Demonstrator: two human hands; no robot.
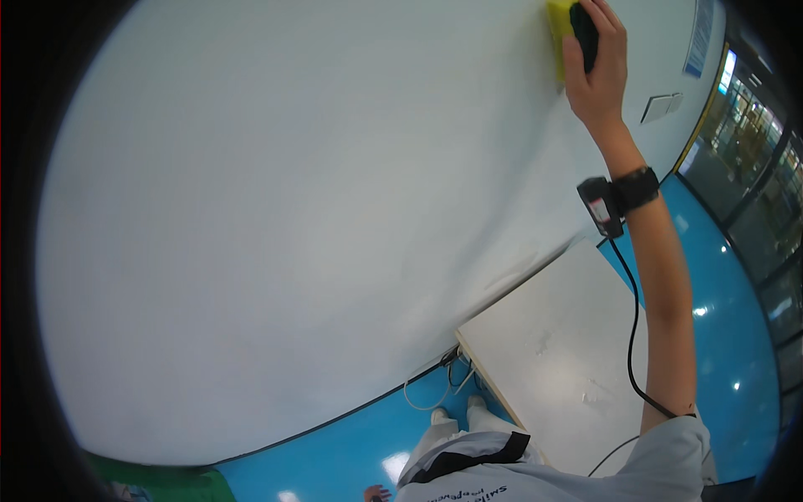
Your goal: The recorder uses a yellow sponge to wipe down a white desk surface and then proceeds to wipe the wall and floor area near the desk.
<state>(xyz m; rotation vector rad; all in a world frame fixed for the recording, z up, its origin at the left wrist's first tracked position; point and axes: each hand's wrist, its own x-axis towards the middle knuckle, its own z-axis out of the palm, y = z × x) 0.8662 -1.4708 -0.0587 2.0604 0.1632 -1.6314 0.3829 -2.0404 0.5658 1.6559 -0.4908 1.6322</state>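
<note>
My right hand (pixel 599 75) is raised at the upper right, with its fingers and thumb around a yellow and dark green sponge (pixel 557 28). The sponge's yellow side lies against the white wall (pixel 282 188), and the top of my hand is cut off by the picture's edge. A black strap with a small box (pixel 601 207) sits on my right wrist, and a cable runs from it along the arm. Low at the picture's bottom edge, my left hand (pixel 377 492) shows only in part, beside my shirt. Its grip is too small and dark to make out.
A white tabletop (pixel 558 339) stands against the wall under my right arm. Loose cables (pixel 461 370) hang by its corner above the blue floor (pixel 326 448). A switch plate (pixel 659 108) and a posted sheet (pixel 698 41) are on the wall, near glass panels (pixel 746 125). Something green (pixel 188 483) lies lower left.
</note>
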